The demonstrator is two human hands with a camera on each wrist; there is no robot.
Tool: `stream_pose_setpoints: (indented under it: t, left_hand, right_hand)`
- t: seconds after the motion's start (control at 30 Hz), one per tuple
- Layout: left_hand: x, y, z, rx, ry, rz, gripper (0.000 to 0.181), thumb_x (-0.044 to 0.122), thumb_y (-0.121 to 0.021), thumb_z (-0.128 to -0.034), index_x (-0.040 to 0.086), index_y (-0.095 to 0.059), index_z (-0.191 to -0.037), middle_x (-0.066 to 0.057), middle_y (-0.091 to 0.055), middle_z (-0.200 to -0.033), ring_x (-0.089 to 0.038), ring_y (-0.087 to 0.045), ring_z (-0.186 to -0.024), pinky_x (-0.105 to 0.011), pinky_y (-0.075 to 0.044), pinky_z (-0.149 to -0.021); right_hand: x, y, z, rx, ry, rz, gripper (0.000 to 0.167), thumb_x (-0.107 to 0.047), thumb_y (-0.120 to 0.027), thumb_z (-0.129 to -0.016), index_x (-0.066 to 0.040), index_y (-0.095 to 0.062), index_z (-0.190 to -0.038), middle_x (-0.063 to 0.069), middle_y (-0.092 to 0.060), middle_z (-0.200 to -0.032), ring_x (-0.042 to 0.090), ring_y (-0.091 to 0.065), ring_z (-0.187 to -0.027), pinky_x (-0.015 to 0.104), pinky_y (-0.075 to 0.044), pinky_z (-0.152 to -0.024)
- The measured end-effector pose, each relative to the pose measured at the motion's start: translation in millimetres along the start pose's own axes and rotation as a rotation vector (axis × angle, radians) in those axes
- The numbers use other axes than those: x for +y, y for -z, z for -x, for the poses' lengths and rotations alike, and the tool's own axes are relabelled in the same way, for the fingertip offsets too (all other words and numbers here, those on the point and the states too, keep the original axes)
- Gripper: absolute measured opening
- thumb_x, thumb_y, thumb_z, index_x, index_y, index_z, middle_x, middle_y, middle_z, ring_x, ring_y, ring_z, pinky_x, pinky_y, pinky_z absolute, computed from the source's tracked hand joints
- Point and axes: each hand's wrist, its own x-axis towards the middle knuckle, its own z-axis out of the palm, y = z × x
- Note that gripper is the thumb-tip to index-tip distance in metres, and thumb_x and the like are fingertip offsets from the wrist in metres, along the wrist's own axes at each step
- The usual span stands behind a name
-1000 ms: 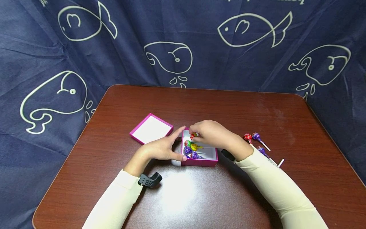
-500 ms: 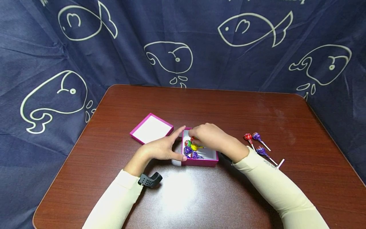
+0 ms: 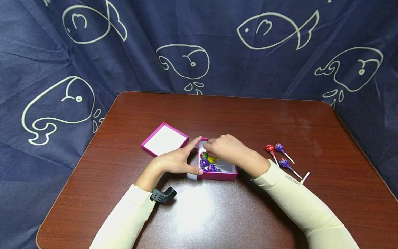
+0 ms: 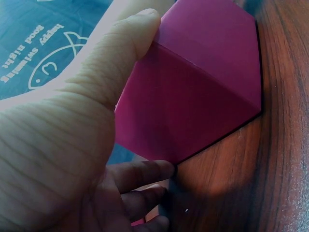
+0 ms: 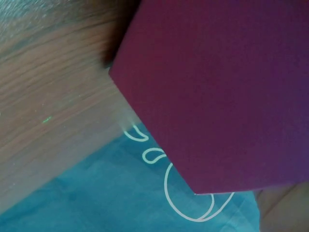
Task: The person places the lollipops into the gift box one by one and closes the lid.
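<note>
Pink box (image 3: 217, 176), lollipops (image 3: 212, 168) inside lying roughly left-to-right.
Along its left side, a spread left hand (image 3: 174, 161); nearer the lollipops, over the box, the right hand (image 3: 228, 148), cannot tell if pinching.

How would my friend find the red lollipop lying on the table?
On the brown table, find the right hand over the pink box, then look further right. There lies the red lollipop, its head red, while the two purple lollipops nearby have purple heads.
</note>
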Motion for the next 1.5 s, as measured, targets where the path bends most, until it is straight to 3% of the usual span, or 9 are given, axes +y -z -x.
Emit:
stream_pose_setpoints:
  t: [0.23, 0.63, 0.9, 1.03, 1.2, 1.5]
  left_hand:
    - [-0.6, -0.4, -1.0, -0.002, -0.008, 0.005, 0.113, 0.042, -0.081, -0.0818, 0.02, -0.004, -0.161, -0.014, -0.033, -0.157, -0.024, -0.041, -0.137, -0.041, -0.026, -0.115]
    - [1.3, 0.5, -0.3, -0.014, 0.001, 0.011, 0.113, 0.042, -0.081, -0.0819, 0.021, -0.002, -0.161, -0.012, -0.033, -0.157, -0.022, -0.038, -0.138, -0.039, -0.025, -0.116]
    - [2.3, 0.7, 0.1, -0.008, 0.012, 0.001, 0.113, 0.045, -0.081, -0.0813, 0.023, -0.003, -0.161, -0.011, -0.031, -0.158, -0.022, -0.039, -0.138, -0.04, -0.026, -0.115]
    - [1.8, 1.0, 0.5, -0.008, 0.014, -0.004, 0.113, 0.044, -0.081, -0.0817, 0.023, -0.003, -0.161, -0.012, -0.032, -0.158, -0.023, -0.039, -0.138, -0.04, -0.026, -0.115]
    - [1.5, 0.9, 0.3, -0.004, 0.012, -0.003, 0.113, 0.042, -0.081, -0.082, 0.022, -0.003, -0.161, -0.013, -0.033, -0.157, -0.024, -0.041, -0.136, -0.04, -0.026, -0.115]
    - [1.5, 0.9, 0.5, -0.007, 0.013, -0.001, 0.113, 0.043, -0.081, -0.0819, 0.022, -0.003, -0.161, -0.012, -0.031, -0.158, -0.024, -0.041, -0.137, -0.04, -0.026, -0.115]
  right_hand:
    - [0.7, -0.9, 0.7, 0.037, 0.039, 0.033, 0.018, -0.019, -0.079, -0.084, -0.015, -0.062, -0.08, -0.004, -0.061, -0.072, 0.013, -0.045, -0.048, 0.035, -0.045, -0.047]
    - [2.1, 4.1, 4.1, -0.025, -0.024, -0.124, 0.014, -0.018, -0.078, -0.087, -0.015, -0.064, -0.084, -0.006, -0.056, -0.076, 0.012, -0.047, -0.057, 0.033, -0.046, -0.053]
    - [4.0, 11.5, 12.9, 0.021, -0.085, -0.196, 0.01, -0.011, -0.078, -0.085, -0.014, -0.068, -0.088, -0.004, -0.061, -0.078, 0.013, -0.054, -0.062, 0.036, -0.049, -0.059]
    - [2.1, 11.9, 14.2, -0.017, -0.105, -0.263, 0.011, -0.01, -0.077, -0.086, -0.014, -0.071, -0.095, -0.005, -0.064, -0.081, 0.011, -0.056, -0.067, 0.034, -0.052, -0.065]
    - [0.4, 9.5, 11.3, -0.063, -0.1, -0.318, 0.01, -0.013, -0.076, -0.088, -0.013, -0.07, -0.096, -0.007, -0.063, -0.081, 0.008, -0.055, -0.069, 0.032, -0.051, -0.068]
    - [-3.4, 12.9, 9.6, -0.067, -0.112, -0.363, 0.009, -0.009, -0.076, -0.088, -0.012, -0.071, -0.095, -0.008, -0.067, -0.081, 0.007, -0.057, -0.069, 0.032, -0.052, -0.068]
